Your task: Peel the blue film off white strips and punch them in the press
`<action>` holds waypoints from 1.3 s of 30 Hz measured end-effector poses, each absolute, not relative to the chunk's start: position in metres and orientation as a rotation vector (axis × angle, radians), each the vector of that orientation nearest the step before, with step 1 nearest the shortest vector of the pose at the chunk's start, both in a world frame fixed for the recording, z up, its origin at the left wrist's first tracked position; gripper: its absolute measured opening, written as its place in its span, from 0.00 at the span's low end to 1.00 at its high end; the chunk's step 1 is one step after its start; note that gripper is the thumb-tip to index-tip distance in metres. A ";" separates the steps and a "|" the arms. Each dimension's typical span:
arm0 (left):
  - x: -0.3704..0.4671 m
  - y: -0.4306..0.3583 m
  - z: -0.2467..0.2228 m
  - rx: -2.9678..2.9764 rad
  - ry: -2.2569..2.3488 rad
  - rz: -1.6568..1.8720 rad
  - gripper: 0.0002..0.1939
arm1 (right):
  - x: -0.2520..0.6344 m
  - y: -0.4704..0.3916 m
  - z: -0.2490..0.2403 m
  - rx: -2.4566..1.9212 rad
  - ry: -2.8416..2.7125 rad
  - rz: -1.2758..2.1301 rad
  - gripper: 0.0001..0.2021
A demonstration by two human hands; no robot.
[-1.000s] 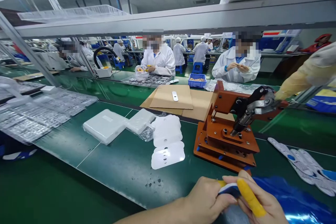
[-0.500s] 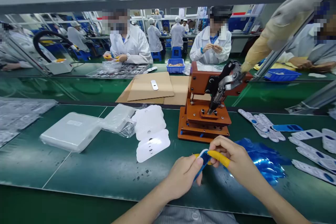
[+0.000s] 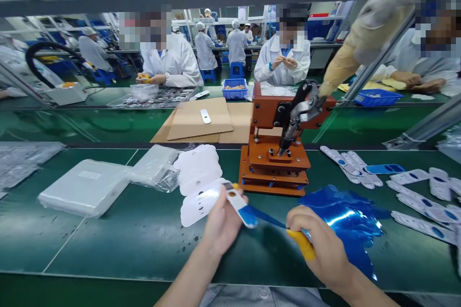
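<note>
My left hand [image 3: 222, 226] is closed around a slim panel with rounded ends [image 3: 237, 204], white at its upper part and blue at the near end. A dark oval shows on the panel's face. From that near end a blue film strip [image 3: 269, 218] stretches across to my right hand [image 3: 320, 242], which pinches its other end. Yellow covers sit on fingers of both hands. Behind my right hand lies a crumpled heap of blue film [image 3: 334, 213].
An orange toggle press [image 3: 275, 165] stands just beyond my hands. White sheets [image 3: 199, 170] and a plastic-wrapped block [image 3: 86, 187] lie left. Loose panels [image 3: 423, 204] spread at right. Past the bench edge are cardboard [image 3: 200, 120] and co-workers in white coats.
My hands have moved apart, the left one leftward with the panel, the right one down and rightward. Blue film is now drawn out between them, and the panel's white face shows.
</note>
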State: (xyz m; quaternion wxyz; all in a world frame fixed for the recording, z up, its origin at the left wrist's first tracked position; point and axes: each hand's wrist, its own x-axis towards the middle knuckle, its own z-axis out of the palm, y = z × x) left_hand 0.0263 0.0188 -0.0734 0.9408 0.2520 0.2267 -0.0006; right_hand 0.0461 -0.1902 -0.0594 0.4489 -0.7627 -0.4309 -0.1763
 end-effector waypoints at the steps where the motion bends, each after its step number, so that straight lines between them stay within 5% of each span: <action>1: 0.028 0.028 -0.073 0.548 0.459 0.151 0.13 | 0.045 -0.200 -0.063 -1.904 -0.884 -0.421 0.04; 5: 0.025 0.053 -0.072 0.759 0.349 0.469 0.17 | 0.060 -0.270 -0.097 -2.220 -0.060 -0.350 0.09; 11: 0.008 0.020 -0.075 0.979 0.160 0.125 0.16 | 0.077 -0.336 -0.137 -2.794 -0.019 -0.456 0.17; 13: 0.009 0.006 -0.078 0.948 0.125 0.087 0.18 | 0.072 -0.318 -0.128 -2.715 -0.067 -0.513 0.18; 19: 0.013 -0.020 -0.085 0.910 0.088 0.162 0.18 | 0.035 -0.217 -0.095 -2.052 -0.358 0.152 0.31; 26: -0.008 0.015 -0.087 1.578 0.099 0.168 0.24 | 0.066 -0.229 -0.112 -2.028 -0.279 0.191 0.31; 32: -0.037 0.098 -0.079 2.802 0.448 0.113 0.14 | 0.129 -0.256 -0.111 -2.223 -0.482 -0.225 0.22; 39: -0.030 0.106 -0.070 2.951 0.442 -0.101 0.10 | 0.163 -0.226 -0.097 -2.297 -0.561 -0.170 0.19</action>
